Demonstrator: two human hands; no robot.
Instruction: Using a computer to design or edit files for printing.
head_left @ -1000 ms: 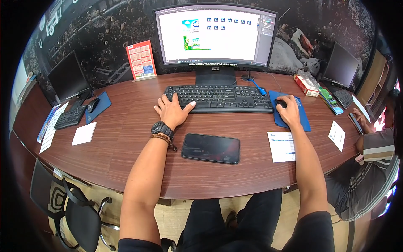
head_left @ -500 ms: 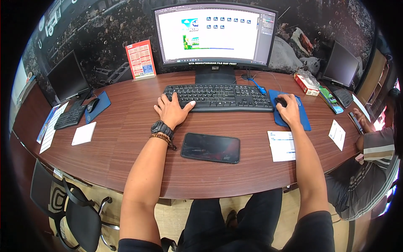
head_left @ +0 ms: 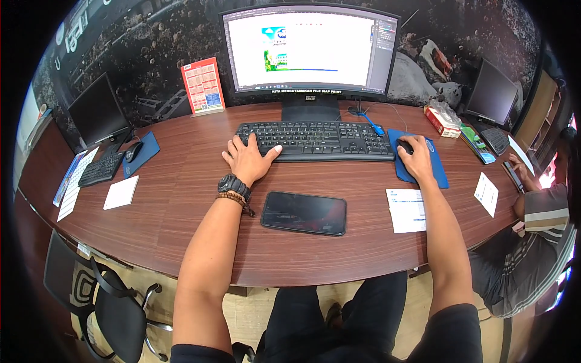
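Note:
My left hand rests with its fingers spread over the left end of a black keyboard. A black watch and a beaded bracelet circle that wrist. To the right, my right hand is closed over a black computer mouse on a blue mouse pad; the hand covers much of the mouse. Behind the keyboard stands a curved monitor with two colourful pictures on a white page. A dark smartphone lies flat between my forearms.
A printed sheet lies beside my right forearm. At the back are a red desk calendar and a tissue box. Another monitor stands left, one more right. A seated person holds a phone at the right edge; an office chair is lower left.
The rows of blue file icons on the monitor are gone, and a short row of small red marks shows near the page's top. Both my hands stay in place.

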